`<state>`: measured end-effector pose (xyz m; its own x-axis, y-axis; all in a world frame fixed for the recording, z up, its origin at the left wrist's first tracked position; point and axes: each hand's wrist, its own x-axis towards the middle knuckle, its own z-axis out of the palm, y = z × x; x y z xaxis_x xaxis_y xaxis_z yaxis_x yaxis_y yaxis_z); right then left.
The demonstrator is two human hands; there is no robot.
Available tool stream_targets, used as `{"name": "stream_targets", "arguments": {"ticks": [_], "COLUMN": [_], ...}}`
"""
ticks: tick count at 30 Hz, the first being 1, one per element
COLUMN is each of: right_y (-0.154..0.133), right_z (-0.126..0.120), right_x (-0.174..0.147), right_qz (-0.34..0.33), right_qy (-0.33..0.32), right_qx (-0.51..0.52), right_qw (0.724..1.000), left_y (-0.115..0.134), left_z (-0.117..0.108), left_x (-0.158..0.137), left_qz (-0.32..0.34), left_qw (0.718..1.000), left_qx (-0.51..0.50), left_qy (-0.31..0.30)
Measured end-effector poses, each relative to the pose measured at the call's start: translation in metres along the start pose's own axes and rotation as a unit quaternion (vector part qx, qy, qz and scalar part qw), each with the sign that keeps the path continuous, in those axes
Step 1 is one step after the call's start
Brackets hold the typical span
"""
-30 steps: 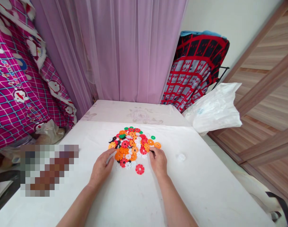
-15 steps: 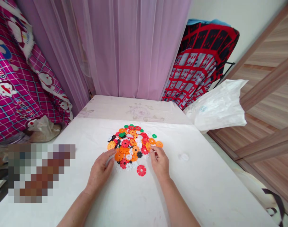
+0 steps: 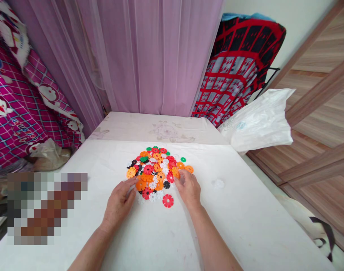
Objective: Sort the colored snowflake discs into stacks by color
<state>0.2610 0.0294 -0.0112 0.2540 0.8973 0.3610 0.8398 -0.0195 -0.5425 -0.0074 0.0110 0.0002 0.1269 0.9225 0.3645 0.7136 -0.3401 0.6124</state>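
Note:
A loose pile of notched plastic snowflake discs in orange, red, white, green and black lies on the white tabletop. My left hand rests at the pile's near left edge. Its fingers stretch toward an orange disc, with the thumb apart. At the right side, my right hand has its fingers bent and the thumb spread, close to the orange and red discs; nothing shows between them. A single red disc lies in front of the pile, between both hands. Fingertips on both sides partly cover discs.
A whitish translucent disc lies apart on the right of the table. A white plastic bag hangs by the far right corner. Purple curtains stand behind. A blurred-out patch covers the left side.
My right hand has shifted slightly, its thumb now farther from the fingers. My left hand stays nearly in place. The whole view has moved a little.

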Motion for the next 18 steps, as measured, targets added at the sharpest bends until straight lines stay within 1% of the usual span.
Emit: {"name": "stream_targets", "arguments": {"ticks": [3,8,13,15,18], "right_y": [-0.003,-0.006,-0.006,-0.004,0.004], "right_z": [-0.001,0.0,0.004,0.005,0.001], "right_x": [0.0,0.002,0.003,0.003,0.008], "right_qz": [0.017,0.022,0.047,0.058,0.082], "right_qy": [-0.012,-0.007,0.003,0.017,0.063], "right_qx": [-0.003,-0.018,0.023,0.06,0.098], "right_qw": [1.0,1.0,0.999,0.996,0.99], "left_y": [0.001,0.001,-0.001,-0.002,-0.003], "left_z": [-0.001,-0.001,0.0,0.001,0.001], "left_x": [0.001,0.001,0.001,0.002,0.001], "left_qz": [0.01,0.025,0.034,0.036,0.037], "left_qw": [1.0,1.0,0.999,0.999,0.999], "left_qx": [0.005,0.017,0.023,0.024,0.023], "left_qy": [0.0,0.004,0.007,0.007,0.009]}}
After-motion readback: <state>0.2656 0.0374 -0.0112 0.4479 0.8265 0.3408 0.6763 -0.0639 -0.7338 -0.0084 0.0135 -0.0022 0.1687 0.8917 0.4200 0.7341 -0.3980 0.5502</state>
